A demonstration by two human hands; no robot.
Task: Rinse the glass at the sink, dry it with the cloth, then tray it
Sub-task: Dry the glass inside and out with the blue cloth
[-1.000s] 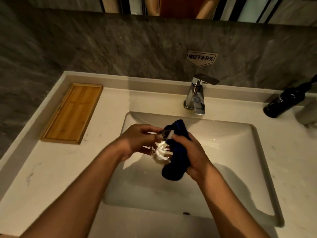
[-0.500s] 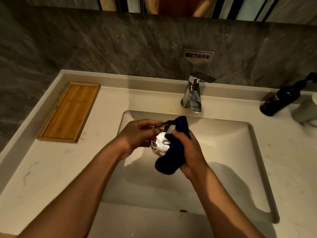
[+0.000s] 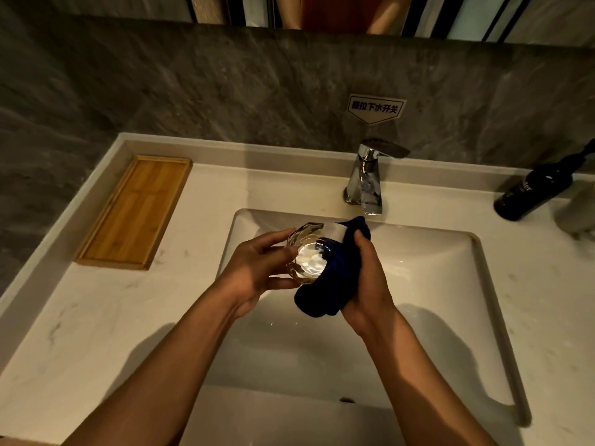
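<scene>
Over the sink (image 3: 418, 284), the left hand (image 3: 257, 268) holds the glass (image 3: 306, 252) in a curled grip, with its base toward the camera. The right hand (image 3: 370, 281) clasps the dark blue cloth (image 3: 335, 284) against the glass's right side. On the tabletop (image 3: 96, 317) to the left lies the wooden tray (image 3: 135, 212), well apart from the glass.

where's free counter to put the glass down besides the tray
Bare counter lies between the wooden tray and the sink rim, and left of the faucet. The right corner is crowded by the dark bottle.
</scene>
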